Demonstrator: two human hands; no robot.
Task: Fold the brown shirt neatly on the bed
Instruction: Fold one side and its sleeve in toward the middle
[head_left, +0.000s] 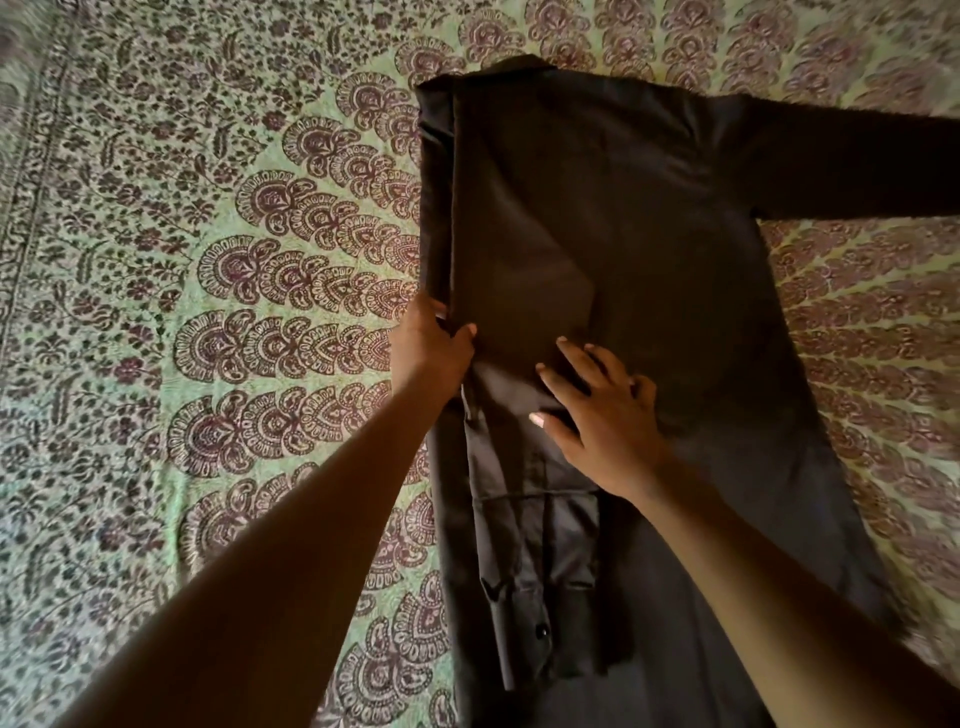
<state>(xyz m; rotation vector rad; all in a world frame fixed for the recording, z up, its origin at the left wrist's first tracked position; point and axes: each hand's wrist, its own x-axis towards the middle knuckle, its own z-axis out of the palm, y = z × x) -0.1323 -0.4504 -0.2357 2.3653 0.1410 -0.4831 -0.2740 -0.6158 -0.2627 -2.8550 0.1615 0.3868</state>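
The brown shirt (649, 249) lies flat on the bed (208, 260), collar at the far end, its left side and sleeve (535, 561) already folded in over the body while the other sleeve (857, 166) reaches out to the right. The left hand (434, 345) pinches the folded edge and the right hand (602, 415) presses flat, fingers spread, on the cloth, so this looks like setting the first crease. Next the right side probably needs folding in to match; the bed's green paisley spread fills the rest of the view.

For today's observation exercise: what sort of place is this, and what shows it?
Probably a bedroom: a patterned bedspread covers the whole surface, and a brown shirt lies flat on it while two bare hands fold it.
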